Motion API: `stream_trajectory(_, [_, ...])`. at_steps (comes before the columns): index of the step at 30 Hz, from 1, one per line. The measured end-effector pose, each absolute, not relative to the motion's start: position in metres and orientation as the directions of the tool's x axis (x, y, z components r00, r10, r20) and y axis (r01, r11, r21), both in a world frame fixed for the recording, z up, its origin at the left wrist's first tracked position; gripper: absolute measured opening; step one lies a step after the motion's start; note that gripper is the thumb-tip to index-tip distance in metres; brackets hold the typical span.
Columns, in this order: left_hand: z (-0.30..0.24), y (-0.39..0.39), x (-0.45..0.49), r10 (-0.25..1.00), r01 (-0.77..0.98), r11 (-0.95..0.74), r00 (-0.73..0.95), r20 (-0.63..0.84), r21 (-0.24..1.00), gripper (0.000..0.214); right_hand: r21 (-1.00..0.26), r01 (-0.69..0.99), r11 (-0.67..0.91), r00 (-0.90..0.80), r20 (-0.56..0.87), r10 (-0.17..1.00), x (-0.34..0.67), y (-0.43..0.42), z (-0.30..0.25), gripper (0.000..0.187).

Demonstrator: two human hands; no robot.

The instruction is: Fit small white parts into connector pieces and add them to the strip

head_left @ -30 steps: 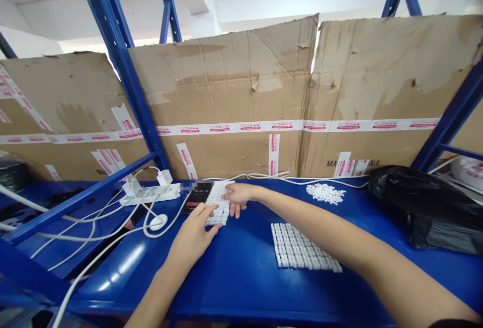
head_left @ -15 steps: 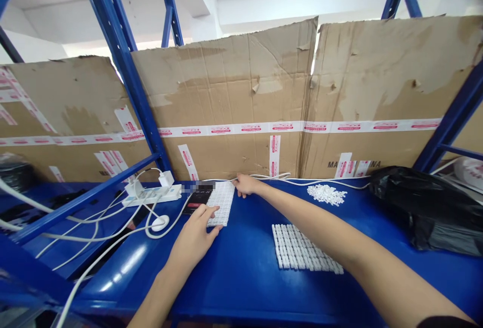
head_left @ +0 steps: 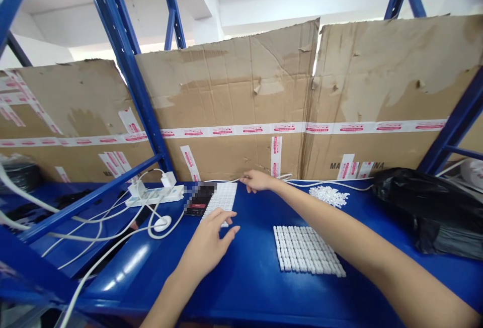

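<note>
Left hand (head_left: 207, 250): fingers spread, empty, just above the near end of a white plastic-piece block (head_left: 222, 196), top centre of the bench. Right hand (head_left: 259, 181): fingers relaxed, empty, just right of the block.

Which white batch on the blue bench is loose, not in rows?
The small heap beside the black plastic bag; the other two lie in tidy rows.

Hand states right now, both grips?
Left hand: open, fingers spread by the near end of the white plastic block sheet, holding nothing.
Right hand: open, holding nothing visible.
</note>
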State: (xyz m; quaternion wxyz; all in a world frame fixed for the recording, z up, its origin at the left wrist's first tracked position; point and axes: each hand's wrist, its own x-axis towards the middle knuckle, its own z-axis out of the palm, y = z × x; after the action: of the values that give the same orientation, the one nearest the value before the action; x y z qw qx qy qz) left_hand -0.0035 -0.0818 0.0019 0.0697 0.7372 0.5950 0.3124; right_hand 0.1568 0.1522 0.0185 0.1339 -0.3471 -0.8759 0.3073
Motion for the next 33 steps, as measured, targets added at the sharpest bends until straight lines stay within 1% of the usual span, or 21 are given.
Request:
stream_trajectory(1, [0.005, -0.079, 0.005, 0.924, 0.825, -0.297, 0.121, 0.363, 0.480, 0.025, -0.615, 0.505, 0.605, -0.752, 0.031, 0.659, 0.173, 0.149, 0.020, 0.031])
stream_trajectory(3, [0.009, -0.070, 0.023, 0.920, 0.811, -0.331, 0.165, 0.354, 0.483, 0.024, -0.574, 0.518, 0.634, -0.761, 0.028, 0.648, 0.207, 0.140, 0.020, 0.033])
stream_trajectory(5, [0.014, -0.055, 0.043, 0.911, 0.800, -0.365, 0.201, 0.360, 0.476, 0.023, -0.561, 0.514, 0.649, -0.770, 0.032, 0.637, 0.243, 0.131, 0.017, 0.033])
stream_trajectory(10, [0.023, -0.004, 0.094, 0.892, 0.795, -0.421, 0.276, 0.358, 0.436, 0.021, -0.448, 0.490, 0.748, -0.785, 0.145, 0.602, 0.321, 0.105, 0.006, 0.024])
stream_trajectory(11, [0.022, 0.007, 0.102, 0.890, 0.790, -0.429, 0.287, 0.353, 0.438, 0.021, -0.445, 0.494, 0.747, -0.778, 0.157, 0.609, 0.333, 0.099, 0.005, 0.025])
stream_trajectory(13, [0.017, 0.025, 0.114, 0.885, 0.782, -0.441, 0.296, 0.360, 0.441, 0.022, -0.478, 0.501, 0.722, -0.766, 0.144, 0.627, 0.353, 0.088, 0.003, 0.029])
stream_trajectory(16, [0.002, 0.042, 0.119, 0.874, 0.792, -0.441, 0.271, 0.404, 0.422, 0.023, -0.574, 0.480, 0.663, -0.769, 0.089, 0.633, 0.370, 0.073, 0.002, 0.038])
stream_trajectory(19, [-0.011, 0.045, 0.109, 0.854, 0.813, -0.445, 0.258, 0.452, 0.376, 0.023, -0.653, 0.447, 0.611, -0.764, 0.077, 0.641, 0.373, 0.064, -0.002, 0.044])
stream_trajectory(22, [-0.010, 0.043, 0.079, 0.842, 0.849, -0.426, 0.245, 0.482, 0.313, 0.029, -0.686, 0.449, 0.573, -0.725, 0.096, 0.682, 0.368, 0.063, -0.009, 0.047])
stream_trajectory(24, [-0.004, 0.042, 0.046, 0.863, 0.918, -0.307, 0.157, 0.481, 0.251, 0.043, -0.698, 0.451, 0.557, -0.698, 0.114, 0.707, 0.365, 0.066, -0.014, 0.047])
stream_trajectory(26, [0.004, 0.040, 0.005, 0.896, 0.983, -0.077, -0.006, 0.445, 0.169, 0.054, -0.706, 0.454, 0.543, -0.677, 0.123, 0.725, 0.363, 0.069, -0.019, 0.048])
stream_trajectory(28, [0.008, 0.037, -0.037, 0.890, 0.976, 0.170, -0.211, 0.405, 0.135, 0.057, -0.705, 0.462, 0.538, -0.661, 0.131, 0.739, 0.363, 0.072, -0.022, 0.047])
stream_trajectory(30, [0.011, 0.036, -0.071, 0.876, 0.952, 0.283, -0.306, 0.372, 0.118, 0.056, -0.700, 0.466, 0.541, -0.655, 0.139, 0.743, 0.363, 0.072, -0.025, 0.046])
stream_trajectory(33, [0.009, 0.039, -0.100, 0.865, 0.940, 0.325, -0.340, 0.370, 0.103, 0.056, -0.708, 0.465, 0.532, -0.649, 0.135, 0.748, 0.363, 0.072, -0.026, 0.046])
